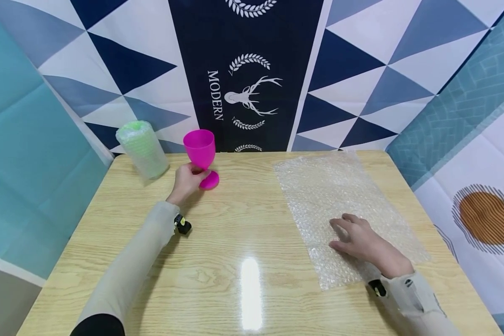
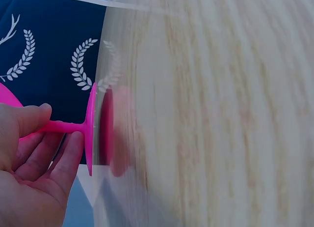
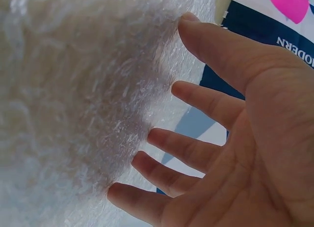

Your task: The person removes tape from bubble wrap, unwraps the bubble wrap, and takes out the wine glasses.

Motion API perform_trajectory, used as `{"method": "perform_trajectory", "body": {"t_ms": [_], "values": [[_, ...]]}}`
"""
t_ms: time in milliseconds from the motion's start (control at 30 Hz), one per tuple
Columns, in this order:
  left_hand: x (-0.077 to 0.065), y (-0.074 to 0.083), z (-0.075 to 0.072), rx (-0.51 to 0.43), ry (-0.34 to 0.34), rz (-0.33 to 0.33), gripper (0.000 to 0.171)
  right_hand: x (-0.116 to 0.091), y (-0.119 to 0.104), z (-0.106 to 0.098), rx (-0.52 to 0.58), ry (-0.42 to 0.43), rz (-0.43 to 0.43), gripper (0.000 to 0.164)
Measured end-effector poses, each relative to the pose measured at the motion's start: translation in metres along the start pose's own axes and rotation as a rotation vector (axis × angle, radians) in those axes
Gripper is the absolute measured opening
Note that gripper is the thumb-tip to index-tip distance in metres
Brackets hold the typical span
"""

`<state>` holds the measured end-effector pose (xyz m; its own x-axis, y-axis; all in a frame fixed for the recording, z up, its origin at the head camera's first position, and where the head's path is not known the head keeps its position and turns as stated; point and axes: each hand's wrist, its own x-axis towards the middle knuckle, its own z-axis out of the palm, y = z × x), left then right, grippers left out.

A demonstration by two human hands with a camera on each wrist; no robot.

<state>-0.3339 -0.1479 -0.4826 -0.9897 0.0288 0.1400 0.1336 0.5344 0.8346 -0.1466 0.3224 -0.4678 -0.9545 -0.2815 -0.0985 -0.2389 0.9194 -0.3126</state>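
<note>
My left hand pinches the thin stem of a bright pink plastic goblet near the table's back edge. The cup points up, and in the left wrist view the goblet's round foot shows a narrow gap above its reflection. At the right, my right hand is spread palm down over a flat sheet of bubble wrap. In the right wrist view its fingers are apart and hold nothing. Their tips are at the bubble wrap's surface; whether they press on it, I cannot tell.
A clear-wrapped stack of pale green, cup-like items stands at the back left of the wooden table. Patterned cloth hangs behind the table, with more cloth along both sides. A bright light reflection lies near the front.
</note>
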Motion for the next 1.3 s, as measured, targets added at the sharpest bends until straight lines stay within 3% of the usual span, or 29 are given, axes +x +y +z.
{"method": "perform_trajectory", "body": {"t_ms": [733,1300], "values": [[0.011,-0.004,-0.001,0.012,-0.023,0.006,0.027,0.001,0.0,0.001,-0.014,0.002,-0.003,0.061],[0.025,-0.008,0.003,0.007,0.012,0.015,0.029,0.002,-0.003,-0.002,0.003,-0.018,0.013,0.061]]}}
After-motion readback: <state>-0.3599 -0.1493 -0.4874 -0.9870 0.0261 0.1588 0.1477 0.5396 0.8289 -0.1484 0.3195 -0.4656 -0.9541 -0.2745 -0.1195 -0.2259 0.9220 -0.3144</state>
